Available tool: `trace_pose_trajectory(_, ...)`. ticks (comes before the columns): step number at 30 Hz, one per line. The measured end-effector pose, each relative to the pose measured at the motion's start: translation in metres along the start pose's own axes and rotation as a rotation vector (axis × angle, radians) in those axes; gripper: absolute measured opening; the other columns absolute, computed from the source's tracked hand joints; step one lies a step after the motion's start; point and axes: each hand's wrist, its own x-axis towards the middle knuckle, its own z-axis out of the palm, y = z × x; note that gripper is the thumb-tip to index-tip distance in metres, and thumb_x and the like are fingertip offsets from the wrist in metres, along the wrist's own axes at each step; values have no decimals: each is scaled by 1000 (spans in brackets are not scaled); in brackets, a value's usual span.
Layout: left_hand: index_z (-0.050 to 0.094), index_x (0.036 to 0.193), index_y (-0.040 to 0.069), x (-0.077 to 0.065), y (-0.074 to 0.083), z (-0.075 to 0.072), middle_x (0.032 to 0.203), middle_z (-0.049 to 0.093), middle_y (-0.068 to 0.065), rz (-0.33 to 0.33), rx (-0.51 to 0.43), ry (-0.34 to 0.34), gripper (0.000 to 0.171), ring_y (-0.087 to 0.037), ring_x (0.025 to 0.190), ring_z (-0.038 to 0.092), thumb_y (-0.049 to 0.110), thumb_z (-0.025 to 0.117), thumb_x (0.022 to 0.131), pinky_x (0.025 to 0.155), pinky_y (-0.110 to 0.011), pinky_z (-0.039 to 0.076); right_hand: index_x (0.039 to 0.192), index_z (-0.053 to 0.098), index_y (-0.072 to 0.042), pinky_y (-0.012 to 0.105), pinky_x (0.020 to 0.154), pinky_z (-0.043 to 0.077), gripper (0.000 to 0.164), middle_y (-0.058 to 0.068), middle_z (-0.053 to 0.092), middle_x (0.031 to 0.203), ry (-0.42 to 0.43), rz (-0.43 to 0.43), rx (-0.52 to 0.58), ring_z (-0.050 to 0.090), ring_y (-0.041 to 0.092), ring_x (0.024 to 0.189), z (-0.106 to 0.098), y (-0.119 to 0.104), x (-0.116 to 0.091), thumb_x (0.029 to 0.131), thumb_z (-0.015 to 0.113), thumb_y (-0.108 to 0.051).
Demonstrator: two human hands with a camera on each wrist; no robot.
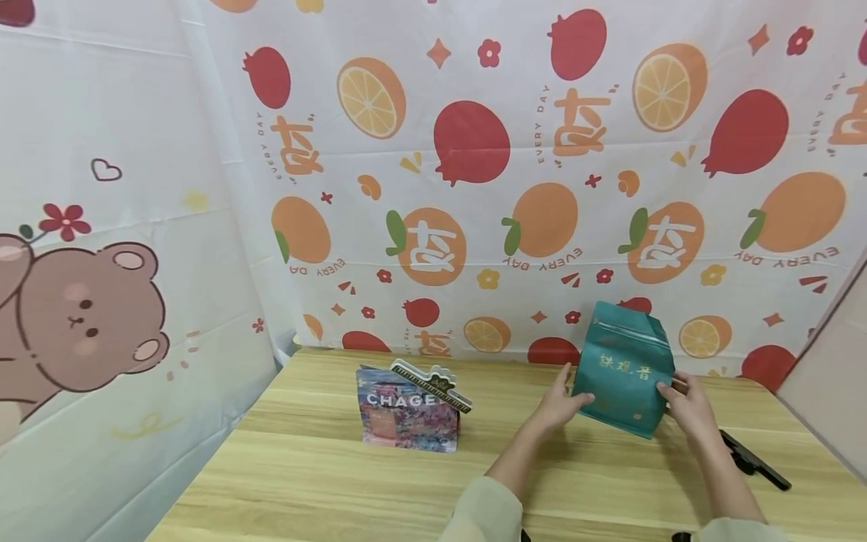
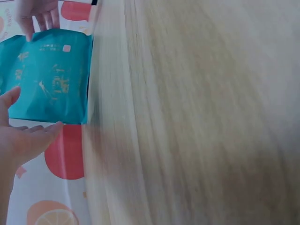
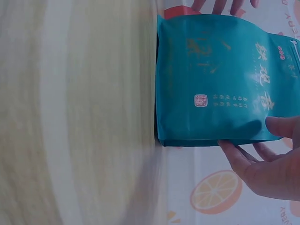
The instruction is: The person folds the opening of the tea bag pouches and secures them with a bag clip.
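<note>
A teal tea bag (image 1: 625, 376) with gold lettering stands tilted near the back of the wooden table. My right hand (image 1: 691, 406) grips its right edge, thumb on the front and fingers behind, as the right wrist view also shows. At the opposite side is my left hand (image 1: 558, 403), its fingers extended along the bag's edge and its thumb apart from them. The left wrist view shows this left hand (image 2: 28, 140) with fairly straight fingers right at the bag's edge. Beside my right forearm lies a long black clip (image 1: 755, 461), partly hidden by the arm.
To the left stands a colourful printed bag (image 1: 409, 421) lettered "CHAGE", with a white-and-black clip (image 1: 433, 385) slanting across its top. A fruit-print cloth (image 1: 474, 226) hangs close behind the wooden table (image 1: 325, 482). A bear-print cloth (image 1: 135, 421) hangs on the left.
</note>
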Motion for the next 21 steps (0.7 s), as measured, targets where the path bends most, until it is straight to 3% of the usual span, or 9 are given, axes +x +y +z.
trace_pose_trajectory(6, 31, 141, 7, -1, 1, 2, 138, 38, -11, -10, 1, -12, 61, -34, 124, 36, 13, 61, 88, 96, -49, 33, 141, 13, 7, 52, 88, 39, 60, 37, 21, 136, 42, -10, -14, 37, 42, 119, 3, 11, 6, 98, 39, -25)
trace_pose_trajectory(10, 32, 141, 7, -3, 3, 4, 139, 37, -12, -13, 13, -1, 60, -33, 126, 33, 13, 61, 89, 97, -47, 31, 141, 5, 11, 54, 94, 31, 60, 38, 13, 139, 12, 11, -6, 24, 50, 124, 5, -2, -3, 99, 35, -19)
trace_pose_trajectory(21, 41, 132, 3, -11, 13, 14, 132, 44, -12, -44, 48, 87, 50, -29, 123, 39, 14, 62, 88, 97, -46, 33, 141, -1, 11, 57, 96, 24, 63, 41, 15, 136, -34, 3, -73, 20, 51, 124, 6, -9, -5, 99, 37, -17)
